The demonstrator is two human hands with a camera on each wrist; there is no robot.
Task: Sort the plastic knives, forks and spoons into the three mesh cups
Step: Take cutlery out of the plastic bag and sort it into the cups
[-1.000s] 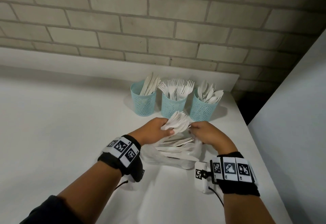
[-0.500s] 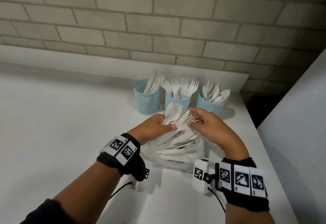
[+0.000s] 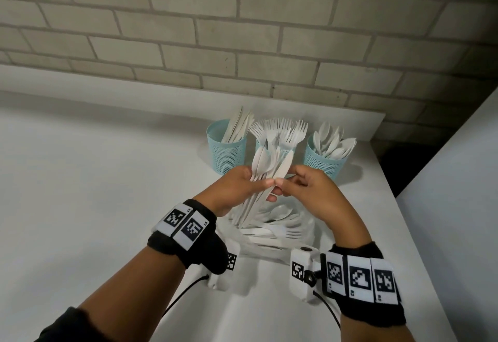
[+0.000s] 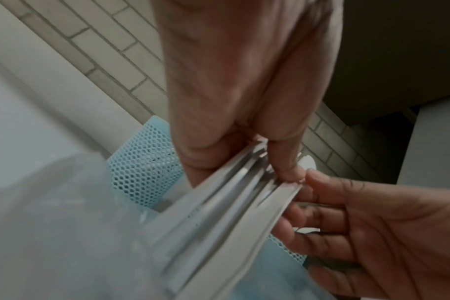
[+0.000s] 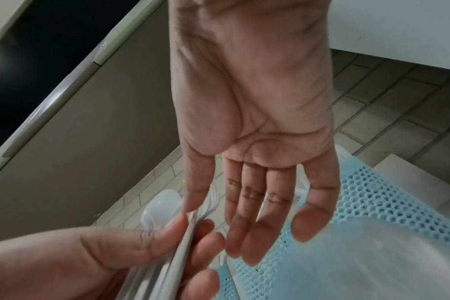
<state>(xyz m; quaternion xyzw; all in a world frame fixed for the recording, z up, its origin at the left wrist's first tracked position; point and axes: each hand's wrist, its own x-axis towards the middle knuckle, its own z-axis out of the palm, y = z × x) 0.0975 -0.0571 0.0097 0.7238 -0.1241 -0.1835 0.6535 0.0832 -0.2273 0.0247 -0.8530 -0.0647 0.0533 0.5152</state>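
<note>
Left hand [image 3: 237, 188] grips a cutlery bundle [image 3: 265, 169] – right hand [image 5: 257, 162], fingers straight in its wrist view, touches it.

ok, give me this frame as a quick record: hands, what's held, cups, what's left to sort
left hand: grips a fanned bunch of white cutlery by the handles
right hand: fingers mostly straight, thumb and fingertips at the bunch's nearest piece
left cup: knives
middle cup: forks
right cup: spoons
unsorted: mixed pieces in a clear container below the hands
surface: white table, brick wall behind
</note>
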